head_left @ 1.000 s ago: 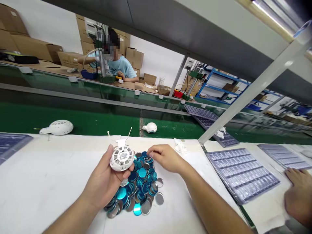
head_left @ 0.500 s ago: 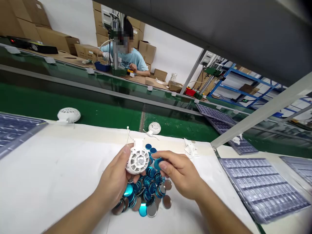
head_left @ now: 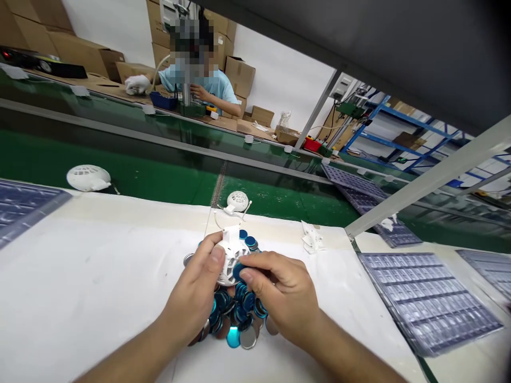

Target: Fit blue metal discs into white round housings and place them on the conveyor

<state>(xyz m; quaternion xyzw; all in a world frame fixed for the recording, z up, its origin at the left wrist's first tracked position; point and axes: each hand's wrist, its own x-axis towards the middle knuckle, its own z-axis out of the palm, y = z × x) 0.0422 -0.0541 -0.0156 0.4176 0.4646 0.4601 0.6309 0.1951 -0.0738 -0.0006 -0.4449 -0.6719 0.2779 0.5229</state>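
My left hand (head_left: pixel 194 290) is wrapped round a white slotted round housing (head_left: pixel 229 247), its tab pointing up and a thin wire rising beside it. Between the thumb and fingers of my right hand (head_left: pixel 285 295) is a blue disc (head_left: pixel 238 272), held against the slotted face of the housing. Under both hands lies a pile of blue and silver discs (head_left: pixel 248 337) on the white work surface (head_left: pixel 99 287). The exact contact between disc and housing is partly covered by my right fingertips.
Two more white housings (head_left: pixel 88 177) (head_left: pixel 238 201) rest on the green conveyor (head_left: pixel 167 186). White parts (head_left: pixel 313 238) lie right of my hands. Clear trays (head_left: pixel 429 303) stand at right, another (head_left: pixel 24 207) at left. A slanted post (head_left: pixel 431 181) rises at right. Across the conveyor sits a person (head_left: pixel 223 88).
My right hand has brought the blue disc left onto the housing, which has turned slightly. The conveyor housings have shifted left in view. The person's gloved hand has moved left.
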